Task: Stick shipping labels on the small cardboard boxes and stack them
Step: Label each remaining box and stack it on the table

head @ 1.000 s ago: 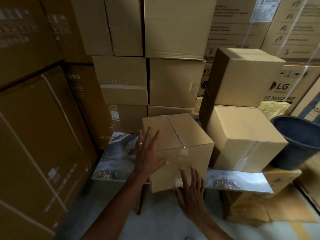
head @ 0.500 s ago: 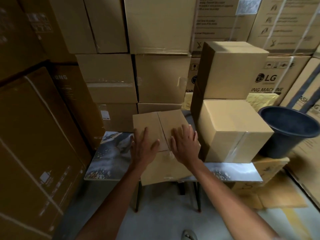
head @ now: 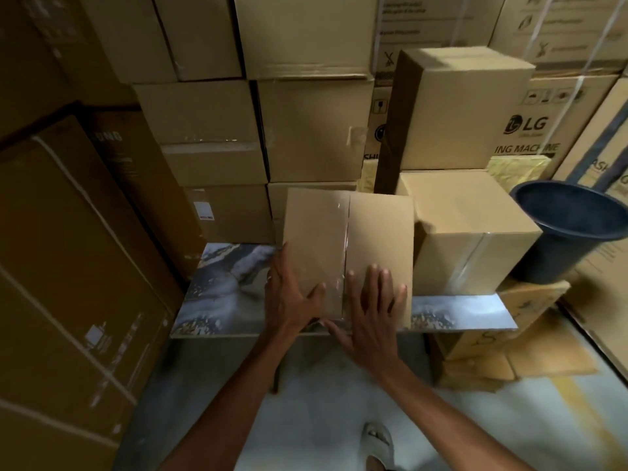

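Stacked cartons wall in a counter [head: 231, 266] where the box [head: 346, 246] sits at the front edge, just left of a two-box stack [head: 465, 205], both hands flat-fingered on its taped top, left hand [head: 292, 297] at its left edge, right hand [head: 373, 307] nearer the stack.

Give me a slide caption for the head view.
Both hands, left and right, rest flat on a taped cardboard box on the table.

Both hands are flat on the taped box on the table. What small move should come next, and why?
Probably close a grip on the box's sides and lift. The left hand and right hand lie flat on the taped box, which shows no label on its top, beside a two-box stack.
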A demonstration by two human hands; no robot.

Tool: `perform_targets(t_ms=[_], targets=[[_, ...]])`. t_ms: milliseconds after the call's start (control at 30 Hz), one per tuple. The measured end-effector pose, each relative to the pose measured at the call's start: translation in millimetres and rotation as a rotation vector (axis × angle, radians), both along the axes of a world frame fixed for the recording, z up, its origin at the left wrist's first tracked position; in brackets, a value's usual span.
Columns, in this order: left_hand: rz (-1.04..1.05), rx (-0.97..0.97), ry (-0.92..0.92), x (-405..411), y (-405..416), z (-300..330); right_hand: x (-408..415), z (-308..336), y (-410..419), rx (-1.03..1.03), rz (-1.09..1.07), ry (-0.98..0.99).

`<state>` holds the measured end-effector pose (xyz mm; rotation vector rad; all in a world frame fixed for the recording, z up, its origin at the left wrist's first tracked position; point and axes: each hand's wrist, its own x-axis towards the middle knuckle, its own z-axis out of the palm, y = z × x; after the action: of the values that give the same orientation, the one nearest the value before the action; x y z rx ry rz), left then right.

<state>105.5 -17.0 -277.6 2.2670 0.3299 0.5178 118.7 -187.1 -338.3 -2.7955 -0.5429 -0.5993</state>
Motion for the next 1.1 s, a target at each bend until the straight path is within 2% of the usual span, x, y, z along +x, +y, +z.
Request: perform_targets(t_ms=[167,333,467,567,700,800,933,1000,1100], targets=[[-0.099,-0.045,0.041,-10,0,-39,9,-36,-9,0.020,-0.005,0.069],[-0.060,-0.124,0.072,-8,-7,-56,6,-58,-18,0.080,0.053,0.090],[-0.050,-0.204,0.072,-9,-7,-65,-5,-68,-21,0.177,0.094,0.202],[-0.005,-0.260,0.024,-8,-3,-64,-6,-45,-21,0.349,0.113,0.224],[0.033,-0.293,-0.099,7,1,-50,8,24,-11,0.496,0.175,-0.014],[-0.008,-0.171,-0.110,25,0,-32,35,53,2,0.427,0.126,-0.044],[-0.072,-0.010,-0.013,33,-5,-27,71,57,9,0.264,0.043,0.128],[-0.047,0.043,-0.030,26,-9,-33,77,52,3,0.178,0.044,0.133],[-0.002,0.087,-0.061,8,-20,-35,80,52,-16,0.221,0.115,0.172]])
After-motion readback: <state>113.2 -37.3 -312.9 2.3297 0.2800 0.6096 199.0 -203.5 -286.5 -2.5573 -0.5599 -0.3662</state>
